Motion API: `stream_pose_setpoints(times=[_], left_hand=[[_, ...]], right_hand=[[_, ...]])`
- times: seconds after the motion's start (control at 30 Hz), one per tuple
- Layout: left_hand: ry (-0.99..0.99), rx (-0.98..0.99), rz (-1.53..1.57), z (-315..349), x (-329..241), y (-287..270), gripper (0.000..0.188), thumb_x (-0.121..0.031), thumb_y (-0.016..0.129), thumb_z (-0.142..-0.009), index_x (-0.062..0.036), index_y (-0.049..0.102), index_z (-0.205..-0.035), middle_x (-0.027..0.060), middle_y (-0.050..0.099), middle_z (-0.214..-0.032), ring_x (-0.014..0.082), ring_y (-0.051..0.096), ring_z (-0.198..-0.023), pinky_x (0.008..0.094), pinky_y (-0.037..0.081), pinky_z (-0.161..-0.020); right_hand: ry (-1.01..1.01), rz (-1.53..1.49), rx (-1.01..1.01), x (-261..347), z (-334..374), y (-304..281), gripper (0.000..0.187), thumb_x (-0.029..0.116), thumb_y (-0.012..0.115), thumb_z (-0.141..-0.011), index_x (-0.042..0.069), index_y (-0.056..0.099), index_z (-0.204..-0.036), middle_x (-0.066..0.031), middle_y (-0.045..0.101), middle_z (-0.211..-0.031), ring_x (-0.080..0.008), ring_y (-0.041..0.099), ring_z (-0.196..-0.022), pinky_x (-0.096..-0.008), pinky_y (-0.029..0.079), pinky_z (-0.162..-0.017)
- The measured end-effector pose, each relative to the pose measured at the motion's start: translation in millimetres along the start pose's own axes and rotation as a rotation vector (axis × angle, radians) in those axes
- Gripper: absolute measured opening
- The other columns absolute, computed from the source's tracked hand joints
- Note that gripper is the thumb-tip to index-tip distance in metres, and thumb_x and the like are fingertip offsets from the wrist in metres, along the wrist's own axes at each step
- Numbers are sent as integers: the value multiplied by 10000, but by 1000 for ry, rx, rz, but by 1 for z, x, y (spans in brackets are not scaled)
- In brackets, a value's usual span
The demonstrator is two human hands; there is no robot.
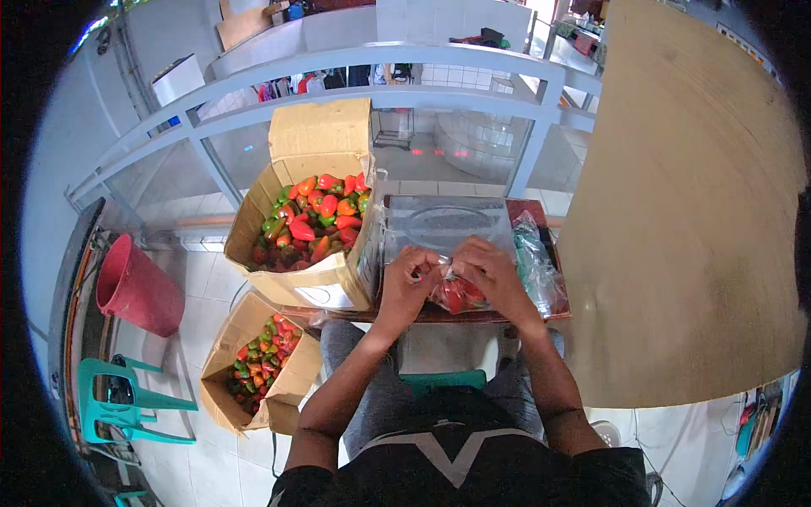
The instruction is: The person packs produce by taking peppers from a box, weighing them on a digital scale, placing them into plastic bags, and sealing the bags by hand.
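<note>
A small clear plastic bag [457,297] with red bell peppers in it rests near the front edge of the low reddish-brown table [530,205]. Both hands pinch its gathered top. On the left side of the bag's neck, my left hand [406,286] has its thumb and fingers closed. My right hand [492,272] closes on the same neck from the right, close to the left fingertips. Exactly how the plastic runs between the fingers is hidden. Behind the hands lies a grey flat surface under clear plastic [448,226]. Crumpled clear and green plastic bags [537,264] lie to the right.
A large cardboard box [291,291] of red, orange and green peppers [314,215] stands left of my hands. Below it, a smaller cardboard box [218,384] holds more. Farther left are a dark pink bin [142,286] and a green plastic chair [108,390]. A tan panel [693,203] blocks the right; a railing [405,100] runs ahead.
</note>
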State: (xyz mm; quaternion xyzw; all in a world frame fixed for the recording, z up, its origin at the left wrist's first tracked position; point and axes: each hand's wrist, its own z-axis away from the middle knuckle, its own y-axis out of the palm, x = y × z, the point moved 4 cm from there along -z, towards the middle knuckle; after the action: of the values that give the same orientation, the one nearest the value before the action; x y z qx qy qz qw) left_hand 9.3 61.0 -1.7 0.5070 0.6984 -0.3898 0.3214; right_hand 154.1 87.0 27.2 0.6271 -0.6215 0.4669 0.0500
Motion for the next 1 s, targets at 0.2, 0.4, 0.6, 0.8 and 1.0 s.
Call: stream_pose_setpoints(times=[0.2, 0.4, 0.6, 0.8, 1.0], left_hand=[[-280, 33, 298, -5, -33, -4, 103, -73, 660, -736, -11, 584, -769, 1, 509, -672, 64, 460, -644, 209, 374, -613], [5, 12, 203, -32, -40, -2, 112, -105, 672, -729, -19, 600, -726, 6, 524, -664, 75, 461, -599, 225, 378, -561], [-86, -91, 84, -30, 9, 21, 123, -109, 658, -723, -2, 596, -719, 59, 551, -638, 149, 522, -643, 266, 400, -602], [-11, -284, -210, 2, 40, 20, 91, -61, 634, -709, 3, 582, -748, 83, 568, -678, 202, 551, -642, 286, 425, -626], [54, -154, -290, 10, 31, 23, 70, -43, 621, -681, -12, 575, -724, 102, 569, -728, 271, 537, -713, 338, 428, -675]], right_hand=[[238, -464, 9, -16, -1, -7, 193, 188, 518, -858, 12, 554, -790, -31, 551, -782, -127, 523, -739, -271, 424, -673], [348, -1483, -88, -19, 6, 35, 255, 243, 583, -812, 46, 532, -965, -58, 573, -808, -170, 569, -718, -291, 508, -625], [411, -1977, -275, -52, 32, 92, 206, 246, 580, -812, 67, 534, -904, -54, 583, -711, -157, 562, -554, -265, 497, -485], [1013, -1510, -312, -68, 63, 97, 148, 230, 500, -883, 91, 545, -858, -12, 542, -600, -86, 505, -469, -186, 358, -386], [185, 377, -270, -12, 51, 53, 179, 174, 452, -883, 8, 518, -883, -115, 501, -634, -296, 478, -501, -340, 418, -483]])
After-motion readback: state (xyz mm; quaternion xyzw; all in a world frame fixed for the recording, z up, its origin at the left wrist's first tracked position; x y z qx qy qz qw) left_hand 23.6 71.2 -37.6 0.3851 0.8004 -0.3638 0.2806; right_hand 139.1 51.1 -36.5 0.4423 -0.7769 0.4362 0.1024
